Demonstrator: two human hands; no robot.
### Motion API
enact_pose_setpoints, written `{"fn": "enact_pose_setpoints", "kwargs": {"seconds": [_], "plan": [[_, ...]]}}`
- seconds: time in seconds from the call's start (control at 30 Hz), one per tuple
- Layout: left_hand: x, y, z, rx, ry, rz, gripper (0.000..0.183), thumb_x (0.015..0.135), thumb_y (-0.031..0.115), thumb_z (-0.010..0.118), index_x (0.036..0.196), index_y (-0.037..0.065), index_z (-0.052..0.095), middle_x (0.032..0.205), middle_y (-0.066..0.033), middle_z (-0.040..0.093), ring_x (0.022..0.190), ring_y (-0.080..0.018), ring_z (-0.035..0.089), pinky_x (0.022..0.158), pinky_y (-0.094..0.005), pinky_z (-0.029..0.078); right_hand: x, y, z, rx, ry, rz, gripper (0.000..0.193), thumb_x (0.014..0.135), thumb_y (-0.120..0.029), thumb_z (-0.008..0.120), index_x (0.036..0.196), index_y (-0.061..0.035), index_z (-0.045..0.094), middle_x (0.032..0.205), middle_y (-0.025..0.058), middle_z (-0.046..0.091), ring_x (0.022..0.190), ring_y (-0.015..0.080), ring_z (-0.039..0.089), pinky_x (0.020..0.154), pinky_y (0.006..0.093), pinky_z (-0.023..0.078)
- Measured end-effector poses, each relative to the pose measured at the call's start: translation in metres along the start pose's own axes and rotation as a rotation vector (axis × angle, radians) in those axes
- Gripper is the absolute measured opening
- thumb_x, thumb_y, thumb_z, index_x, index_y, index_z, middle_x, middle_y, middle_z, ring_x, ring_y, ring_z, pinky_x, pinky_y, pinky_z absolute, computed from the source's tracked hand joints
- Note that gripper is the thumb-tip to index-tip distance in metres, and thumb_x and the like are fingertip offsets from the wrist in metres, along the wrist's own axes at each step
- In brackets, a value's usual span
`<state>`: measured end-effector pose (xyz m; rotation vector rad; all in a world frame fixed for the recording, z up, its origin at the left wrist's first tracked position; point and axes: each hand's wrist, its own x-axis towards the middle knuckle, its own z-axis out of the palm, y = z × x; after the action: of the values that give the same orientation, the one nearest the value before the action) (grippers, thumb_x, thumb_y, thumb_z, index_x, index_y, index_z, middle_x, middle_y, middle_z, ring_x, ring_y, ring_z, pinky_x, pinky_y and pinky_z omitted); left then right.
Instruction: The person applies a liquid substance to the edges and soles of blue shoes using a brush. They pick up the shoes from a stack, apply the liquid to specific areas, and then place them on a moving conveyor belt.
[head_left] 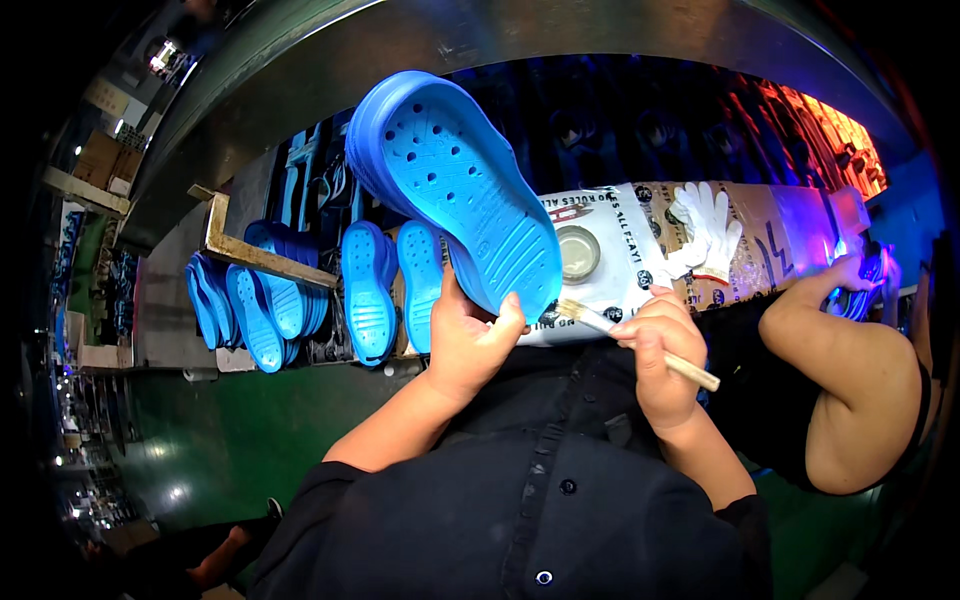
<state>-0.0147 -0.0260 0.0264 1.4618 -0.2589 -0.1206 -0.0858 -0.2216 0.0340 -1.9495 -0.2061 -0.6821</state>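
Observation:
My left hand (pixel 472 335) grips a blue shoe sole (pixel 455 180) by its lower end, thumb on the inner face. The sole is tilted up toward me, with small holes in its wider end and ridges nearer my hand. In my right hand (pixel 660 350) is a flat paintbrush (pixel 690 372) with a pale handle. Its bristles point left, close to the sole's lower right edge; whether they touch it I cannot tell. Just beyond the brush, a round container (pixel 578 253) stands on the printed covering (pixel 625 225) of the bench.
More blue soles (pixel 368 290) lie in stacks and singly on the left, by a worn metal bracket (pixel 270 262). White gloves (pixel 708 225) rest on the bench at right. A co-worker's bare arm (pixel 850 370) reaches in from the right. A metal housing (pixel 600 35) spans the far side.

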Motion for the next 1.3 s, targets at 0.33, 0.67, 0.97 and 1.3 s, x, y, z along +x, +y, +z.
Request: {"fn": "enact_pose_setpoints", "kwargs": {"seconds": [0.33, 0.67, 0.97, 1.3], "plan": [[-0.005, -0.011, -0.004, 0.051, 0.013, 0.075, 0.048, 0.078, 0.003, 0.06, 0.12, -0.004, 0.038, 0.101, -0.014, 0.058, 0.081, -0.0178, 0.062, 0.072, -0.0292, 0.051, 0.001, -0.004, -0.001, -0.05, -0.023, -0.118, 0.01, 0.079, -0.015, 0.063, 0.074, -0.0074, 0.067, 0.066, 0.0025, 0.06, 0.062, 0.019, 0.054, 0.085, 0.0377, 0.038], [0.001, -0.01, 0.001, -0.008, 0.067, 0.183, 0.051, 0.077, -0.001, 0.06, 0.121, -0.004, 0.035, 0.097, -0.0132, 0.058, 0.078, -0.0188, 0.062, 0.068, -0.029, 0.051, -0.011, 0.0, -0.008, 0.062, 0.118, -0.056, 0.023, 0.084, -0.015, 0.054, 0.064, -0.0066, 0.064, 0.058, 0.0021, 0.058, 0.056, 0.0178, 0.052, 0.079, 0.0362, 0.04], [0.028, 0.088, -0.009, -0.103, -0.447, -0.26, 0.064, 0.075, 0.003, 0.058, 0.131, 0.002, 0.029, 0.095, -0.0155, 0.059, 0.055, -0.0181, 0.061, 0.041, -0.0272, 0.048, -0.037, 0.032, -0.037, 0.215, 0.288, 0.321, 0.029, 0.093, -0.014, 0.049, 0.074, 0.0021, 0.064, 0.07, 0.0095, 0.062, 0.064, 0.0164, 0.059, 0.062, 0.0288, 0.046], [0.217, 0.131, 0.319, -0.492, -1.013, -0.329, 0.053, 0.087, 0.032, 0.06, 0.122, -0.005, 0.042, 0.087, -0.0121, 0.062, 0.073, -0.0171, 0.063, 0.064, -0.0305, 0.055, -0.078, 0.051, -0.098, 0.204, 0.507, 0.566, 0.035, 0.095, -0.019, 0.044, 0.076, 0.0027, 0.063, 0.067, 0.0065, 0.061, 0.063, 0.0108, 0.054, 0.061, 0.0255, 0.043]]}}
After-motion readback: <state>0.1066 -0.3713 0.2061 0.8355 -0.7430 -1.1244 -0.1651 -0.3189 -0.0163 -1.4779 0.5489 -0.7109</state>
